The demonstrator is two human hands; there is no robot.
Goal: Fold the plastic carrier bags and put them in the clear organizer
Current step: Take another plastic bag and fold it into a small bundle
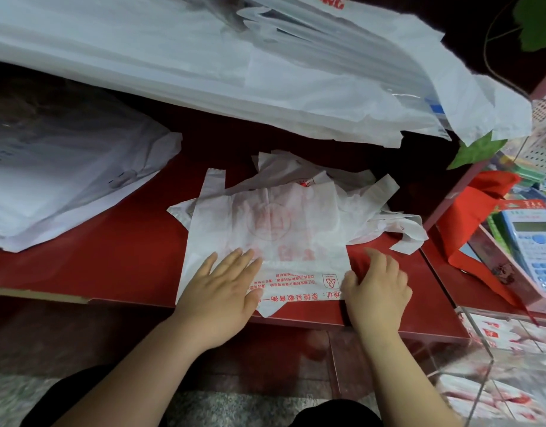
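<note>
Carrier bag [265, 235] is lying flat on red counter [111, 257]. Left hand [225, 285] is pressing it with straight fingers, and right hand [378, 282] is pinching its right edge with fingers curled. Clear organizer [493, 359] is standing at lower right.

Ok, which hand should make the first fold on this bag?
Probably right: the right hand seems to pinch the bag at its near right edge and can carry it over, while the left hand lies flat on it, pinning it.
</note>
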